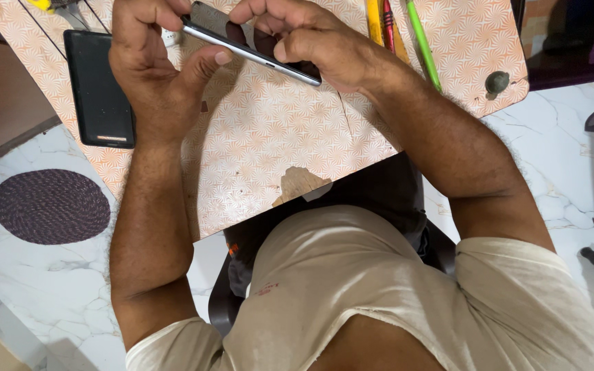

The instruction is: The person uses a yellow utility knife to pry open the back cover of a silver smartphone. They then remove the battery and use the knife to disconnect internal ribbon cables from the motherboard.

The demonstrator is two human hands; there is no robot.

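- Over the patterned table (pixel 276 137), both hands hold a smartphone (pixel 252 41) tilted on edge.
- Left hand (pixel 152 62) clamps its left end, thumb beneath.
- Right hand (pixel 311 45) grips the right end, fingers curled on top.
- Beside the left hand lies a black phone cover (pixel 97 89).

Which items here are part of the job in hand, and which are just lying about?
In hand:
- smartphone, held edge-on above the table
- left hand gripping its left end
- right hand on its right end

Lying about:
- black back cover on the patterned tabletop
- green, red and yellow tools
- oval dark mat on the floor
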